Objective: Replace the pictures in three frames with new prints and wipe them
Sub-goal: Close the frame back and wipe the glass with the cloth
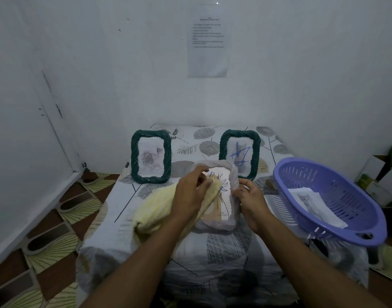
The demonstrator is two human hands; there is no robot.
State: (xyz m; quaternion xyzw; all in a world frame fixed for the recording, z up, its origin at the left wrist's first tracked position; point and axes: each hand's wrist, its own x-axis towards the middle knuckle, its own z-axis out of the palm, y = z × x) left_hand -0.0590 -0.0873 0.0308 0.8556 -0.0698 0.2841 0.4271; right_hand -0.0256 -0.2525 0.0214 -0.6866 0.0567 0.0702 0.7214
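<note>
A dark green rope-rimmed picture frame (151,156) and a second green frame (239,152) stand along the cloth-covered table's (223,247) back edge, with a gap between them. A purple slotted plastic basket (350,196) blocks its right edge.

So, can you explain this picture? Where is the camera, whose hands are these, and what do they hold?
There is no machine here. The camera sits on a person's head, looking down at their hands. The left hand holds a yellow cloth against a white frame, which the right hand holds by its edge. Behind stand the green frame on the left and the green frame on the right. A purple basket holds a cat print. Under them lies a patterned table cover.
</note>
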